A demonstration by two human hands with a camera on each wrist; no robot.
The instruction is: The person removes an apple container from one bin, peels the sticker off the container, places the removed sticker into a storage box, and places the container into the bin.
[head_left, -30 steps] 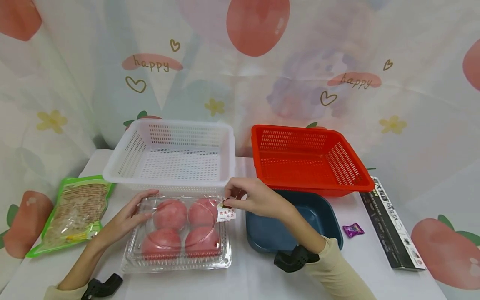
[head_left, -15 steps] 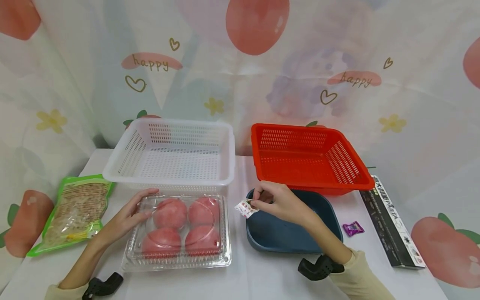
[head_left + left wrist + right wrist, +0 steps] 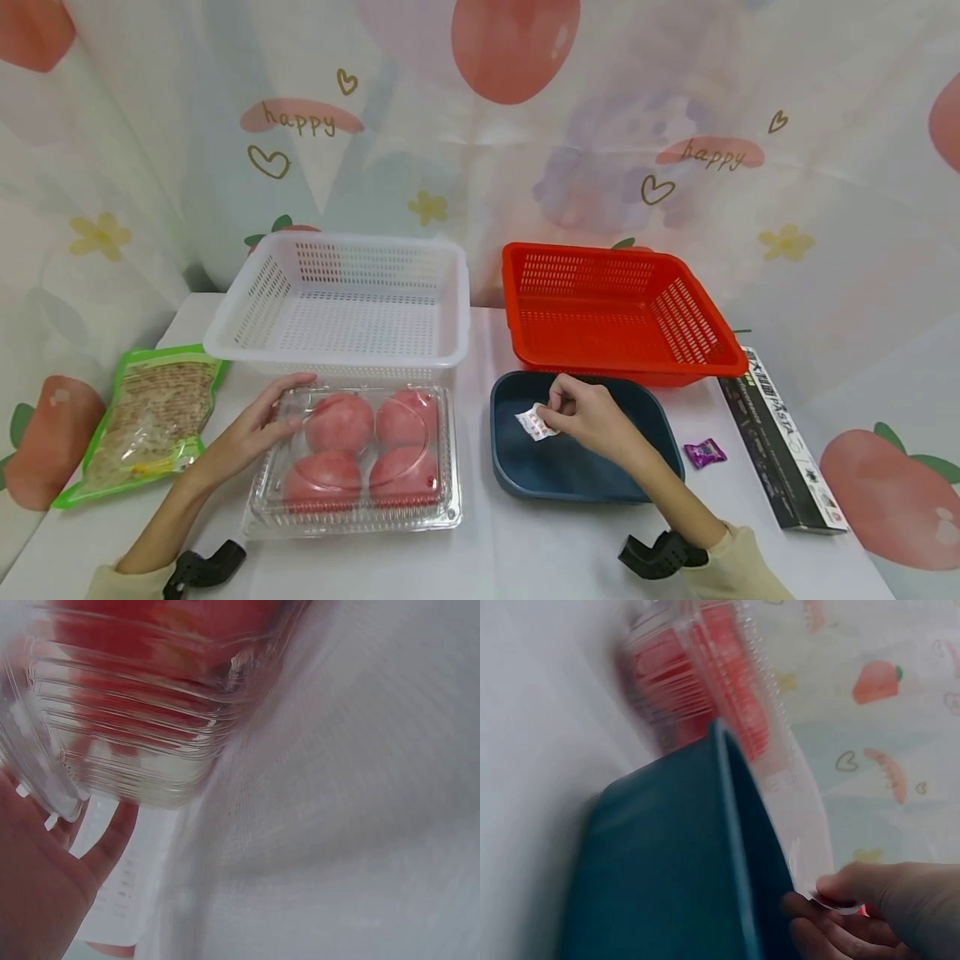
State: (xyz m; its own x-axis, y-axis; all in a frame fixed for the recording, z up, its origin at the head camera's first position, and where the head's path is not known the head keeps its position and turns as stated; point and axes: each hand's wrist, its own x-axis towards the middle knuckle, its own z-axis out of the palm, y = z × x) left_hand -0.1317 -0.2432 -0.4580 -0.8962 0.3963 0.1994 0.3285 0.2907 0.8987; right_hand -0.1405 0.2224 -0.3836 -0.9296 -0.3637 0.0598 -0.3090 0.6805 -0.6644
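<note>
A clear plastic clamshell box (image 3: 352,525) of red apples (image 3: 339,423) sits on the table at left centre, lid down. My left hand (image 3: 243,437) rests against its left side, the fingers fairly straight; in the left wrist view, fingers and thumb (image 3: 112,840) touch the box by its rim. Between thumb and fingertips, my right hand (image 3: 596,421) pinches a small white printed label (image 3: 534,423). It hovers over the dark blue basin (image 3: 510,475). In the right wrist view, the pinching fingers are close by the basin's rim (image 3: 739,847).
Behind stand a white slotted basket (image 3: 450,358) and a red one (image 3: 637,367). A green-edged food bag (image 3: 153,417) lies at far left. To the right are a purple-wrapped candy (image 3: 705,452) and a long black pasta box (image 3: 783,446). A printed cloth (image 3: 480,192) hangs behind.
My right hand has carried the label rightward from the box's upper right side to over the blue basin. The left hand has stayed on the box.
</note>
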